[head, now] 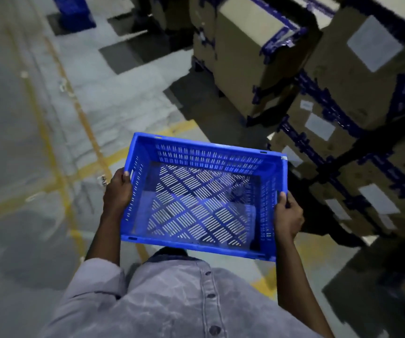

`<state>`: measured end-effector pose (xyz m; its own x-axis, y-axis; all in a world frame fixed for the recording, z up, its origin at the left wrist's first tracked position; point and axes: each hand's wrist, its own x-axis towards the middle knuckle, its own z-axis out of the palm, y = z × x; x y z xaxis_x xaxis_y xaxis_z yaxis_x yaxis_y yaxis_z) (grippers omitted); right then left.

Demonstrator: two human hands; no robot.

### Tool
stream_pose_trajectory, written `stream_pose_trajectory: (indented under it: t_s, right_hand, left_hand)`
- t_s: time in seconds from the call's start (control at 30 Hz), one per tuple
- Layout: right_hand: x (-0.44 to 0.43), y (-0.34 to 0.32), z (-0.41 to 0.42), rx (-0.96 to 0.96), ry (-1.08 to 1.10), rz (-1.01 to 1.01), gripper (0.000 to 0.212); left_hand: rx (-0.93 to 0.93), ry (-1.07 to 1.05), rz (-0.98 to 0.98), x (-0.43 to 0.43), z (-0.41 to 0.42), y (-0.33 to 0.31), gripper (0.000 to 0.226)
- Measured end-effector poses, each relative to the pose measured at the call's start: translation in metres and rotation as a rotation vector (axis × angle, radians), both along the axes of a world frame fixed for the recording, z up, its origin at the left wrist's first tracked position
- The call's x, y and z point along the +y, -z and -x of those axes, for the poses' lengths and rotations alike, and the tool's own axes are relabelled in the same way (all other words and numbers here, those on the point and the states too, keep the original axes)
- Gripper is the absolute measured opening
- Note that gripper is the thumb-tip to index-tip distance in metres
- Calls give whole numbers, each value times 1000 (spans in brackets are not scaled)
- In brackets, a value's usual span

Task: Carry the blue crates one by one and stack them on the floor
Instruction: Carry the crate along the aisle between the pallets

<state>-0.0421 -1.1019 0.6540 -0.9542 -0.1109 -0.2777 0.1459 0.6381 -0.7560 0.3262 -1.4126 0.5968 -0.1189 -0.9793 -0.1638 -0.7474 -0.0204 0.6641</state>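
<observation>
An empty blue slotted crate (201,198) is held in front of my chest, above the floor. My left hand (117,191) grips its left short side near the handle slot, thumb over the rim. My right hand (288,215) grips the right short side the same way. Through the crate's slotted bottom the grey floor shows. Far off at the top left stands another blue crate or stack (73,11), blurred.
Stacked cardboard boxes with blue tape (348,93) fill the right side, close to the crate's right edge. More boxes (252,57) stand further ahead. Yellow floor lines (60,167) cross the grey concrete aisle (6,106) on the left.
</observation>
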Motion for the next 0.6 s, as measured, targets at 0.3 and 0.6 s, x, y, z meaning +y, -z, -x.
stream_pose_trajectory:
  t_s: [0.3, 0.6]
  right_hand:
    - [-163, 13, 3, 47, -223, 32, 42]
    - [-337, -8, -1, 117, -360, 12, 46]
  left_hand:
    - [45, -241, -35, -78, -51, 10, 39]
    - [101, -372, -38, -187, -86, 10, 46]
